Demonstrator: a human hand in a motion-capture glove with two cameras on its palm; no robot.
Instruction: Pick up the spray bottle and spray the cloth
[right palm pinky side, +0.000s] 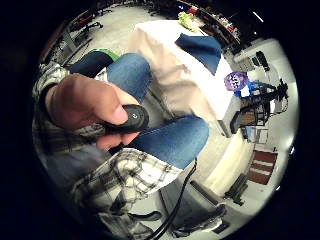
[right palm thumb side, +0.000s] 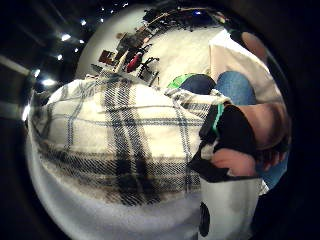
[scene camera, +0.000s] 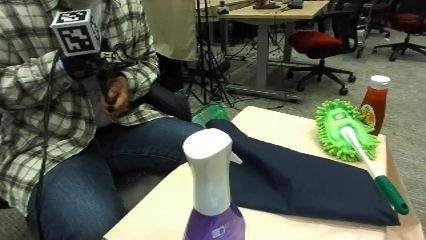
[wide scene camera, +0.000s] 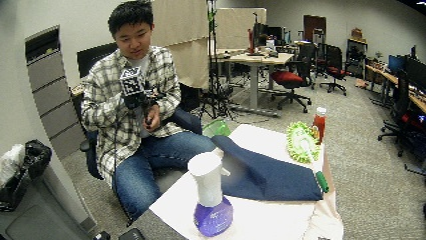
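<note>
We see the person seated beside the table (scene camera: 279, 125), with the gloved right hand (scene camera: 83, 62) raised in front of the chest, well away from the tabletop. We cannot tell whether its fingers are curled or straight — the views show only the back of the glove and a strap at the wrist. Just beside it, the bare left hand (scene camera: 116, 97) grips a small black remote (right palm pinky side: 131, 119), thumb on top, above the lap.

The spray bottle (scene camera: 213, 195) stands upright on the near edge of the table, purple body with a white trigger head, untouched and well apart from the right hand — the hand is up by the plaid shirt, the bottle low and across the person's knees from it. Behind the bottle the dark blue cloth (scene camera: 299, 180) lies flat on the table's covering. A green fluffy mop head (scene camera: 343, 127) with a white and green handle rests partly on the cloth's far edge, and a red sauce bottle (scene camera: 375, 102) stands just beside the mop.
</note>
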